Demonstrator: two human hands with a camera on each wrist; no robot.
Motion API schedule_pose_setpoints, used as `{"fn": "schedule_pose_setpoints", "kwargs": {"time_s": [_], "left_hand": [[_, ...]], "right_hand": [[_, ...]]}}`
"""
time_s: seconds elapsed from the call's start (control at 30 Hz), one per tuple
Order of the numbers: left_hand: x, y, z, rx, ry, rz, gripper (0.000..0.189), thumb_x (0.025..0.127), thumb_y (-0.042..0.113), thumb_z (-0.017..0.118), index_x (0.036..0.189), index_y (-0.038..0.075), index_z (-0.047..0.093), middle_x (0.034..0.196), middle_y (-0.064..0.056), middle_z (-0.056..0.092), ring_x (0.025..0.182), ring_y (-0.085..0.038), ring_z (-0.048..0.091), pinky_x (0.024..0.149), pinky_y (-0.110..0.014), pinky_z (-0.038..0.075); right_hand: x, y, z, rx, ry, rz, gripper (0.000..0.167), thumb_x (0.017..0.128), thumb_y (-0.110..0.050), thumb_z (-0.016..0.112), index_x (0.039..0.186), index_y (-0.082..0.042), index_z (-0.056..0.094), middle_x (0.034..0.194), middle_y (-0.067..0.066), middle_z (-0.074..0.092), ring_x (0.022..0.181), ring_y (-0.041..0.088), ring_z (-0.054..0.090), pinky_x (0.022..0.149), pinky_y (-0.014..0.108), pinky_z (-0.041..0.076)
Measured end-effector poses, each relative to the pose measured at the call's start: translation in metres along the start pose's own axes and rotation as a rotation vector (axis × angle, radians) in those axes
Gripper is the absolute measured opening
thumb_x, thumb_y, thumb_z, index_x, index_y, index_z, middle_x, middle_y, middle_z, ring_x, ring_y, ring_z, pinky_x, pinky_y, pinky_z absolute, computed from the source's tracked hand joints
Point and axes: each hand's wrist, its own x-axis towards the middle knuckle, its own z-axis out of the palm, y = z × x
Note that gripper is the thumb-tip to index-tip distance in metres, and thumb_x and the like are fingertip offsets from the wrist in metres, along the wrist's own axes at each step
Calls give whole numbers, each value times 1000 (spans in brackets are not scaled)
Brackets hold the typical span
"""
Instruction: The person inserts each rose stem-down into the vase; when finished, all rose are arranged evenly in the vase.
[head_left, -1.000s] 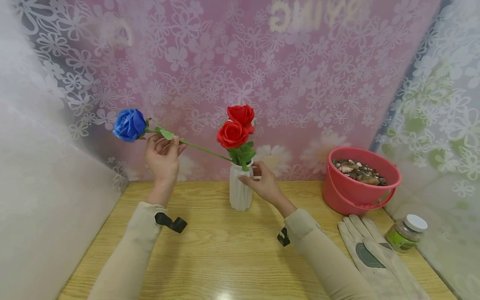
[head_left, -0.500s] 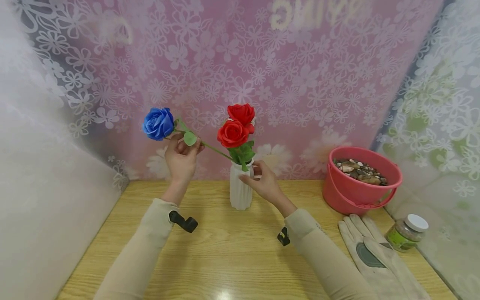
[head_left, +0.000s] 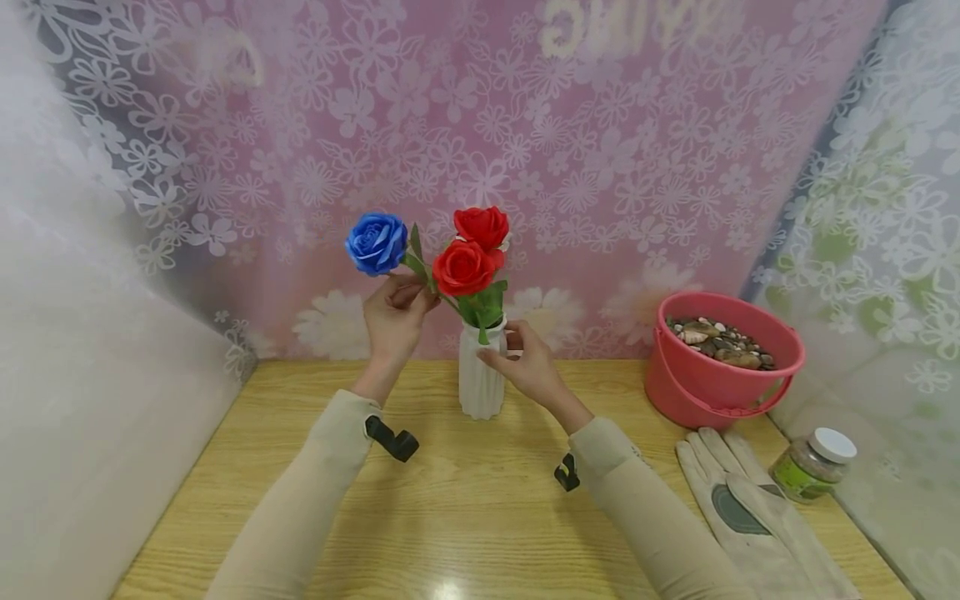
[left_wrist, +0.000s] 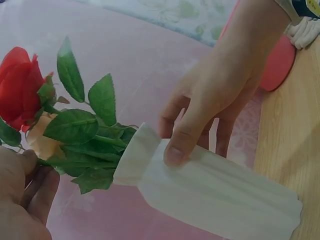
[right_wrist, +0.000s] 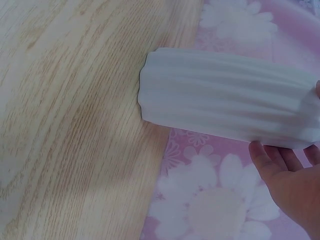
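Note:
My left hand (head_left: 395, 321) pinches the stem of a blue artificial rose (head_left: 377, 243) just below its bloom, left of the vase. The stem slants down to the mouth of a white ribbed vase (head_left: 481, 379), which stands upright on the table. Two red roses (head_left: 465, 267) with green leaves (left_wrist: 73, 126) rise from the vase. My right hand (head_left: 531, 364) grips the vase near its neck from the right, thumb (left_wrist: 176, 150) on the near side. A pale peach bloom (left_wrist: 44, 136) shows behind the leaves in the left wrist view. The stems' lower ends are hidden inside the vase.
A pink bucket (head_left: 675, 392) of pebbles stands at the right back. Before it lie pale work gloves (head_left: 750, 517) and a white-lidded jar (head_left: 813, 467). A pink flowered curtain (head_left: 360, 125) hangs behind the wooden table (head_left: 450, 508).
My left hand has moved right toward the vase, bringing the blue rose closer to the red ones and more upright. My right hand and the vase have stayed in place.

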Motion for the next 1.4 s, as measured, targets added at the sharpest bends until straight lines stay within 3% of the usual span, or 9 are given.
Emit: {"fn": "schedule_pose_setpoints", "kwargs": {"time_s": [0.2, 0.47, 0.6, 0.77, 0.87, 1.0, 1.2, 1.3, 1.4], "left_hand": [[-3, -7, 5, 107, -51, -7, 14, 91, -12, 73, 104, -15, 71, 97, -37, 74, 72, -4, 76, 71, -22, 65], [-4, -7, 10, 209, -93, 7, 12, 91, -6, 76, 102, -11, 74, 97, -32, 77, 85, -46, 77, 73, -17, 63], [-8, -11, 13, 301, -148, -16, 17, 92, -4, 76, 109, -7, 77, 100, -27, 79, 91, -42, 79, 74, -18, 63], [-16, -20, 15, 390, -195, -10, 15, 92, 1, 78, 106, -6, 79, 97, -24, 80, 89, -37, 80, 70, -21, 63], [-16, -23, 16, 414, -186, 20, 13, 94, 4, 78, 103, -5, 79, 96, -22, 80, 88, -36, 80, 69, -19, 61], [-16, -25, 15, 418, -163, 78, 17, 96, 0, 72, 111, -3, 79, 100, -22, 80, 90, -35, 80, 75, -27, 64], [-16, -28, 14, 407, -105, 175, 26, 96, -5, 67, 120, -3, 76, 95, -24, 80, 77, -37, 78, 63, -20, 52], [-17, -28, 14, 415, -104, 217, 24, 97, -5, 65, 117, -4, 78, 101, -23, 80, 80, -38, 78, 66, -28, 58], [-17, -28, 14, 432, -108, 249, 16, 97, -5, 65, 101, -5, 81, 96, -22, 80, 84, -38, 78, 74, -43, 66]], "right_hand": [[1, 1, 0, -15, -9, 8, 61, 94, -42, 81, 143, -22, 52, 126, 8, 69, 114, 27, 69, 93, 45, 64], [0, 1, -1, -11, -6, -1, 59, 94, -40, 81, 142, -21, 52, 125, 9, 69, 115, 27, 70, 94, 46, 64], [1, 2, -2, -7, 0, -12, 59, 94, -41, 81, 142, -21, 53, 126, 9, 69, 116, 27, 69, 97, 48, 63], [0, 2, -2, -22, -3, -6, 63, 93, -45, 81, 144, -22, 52, 129, 8, 68, 119, 28, 68, 100, 48, 62], [0, 2, -1, -25, 4, -4, 63, 93, -44, 81, 144, -21, 52, 129, 8, 68, 119, 28, 67, 101, 48, 62], [0, 1, -1, -23, 7, 0, 62, 94, -43, 81, 144, -21, 51, 129, 8, 68, 118, 28, 67, 100, 48, 62], [-1, 0, 0, -9, 8, 4, 61, 93, -40, 81, 144, -21, 52, 126, 9, 69, 116, 28, 68, 98, 46, 63], [-1, 1, 0, -12, 9, 3, 61, 93, -41, 82, 143, -21, 52, 126, 9, 69, 115, 28, 69, 96, 47, 64], [-1, 2, -1, -14, 9, 4, 62, 93, -43, 82, 143, -22, 52, 126, 9, 69, 116, 28, 69, 95, 47, 64]]}}
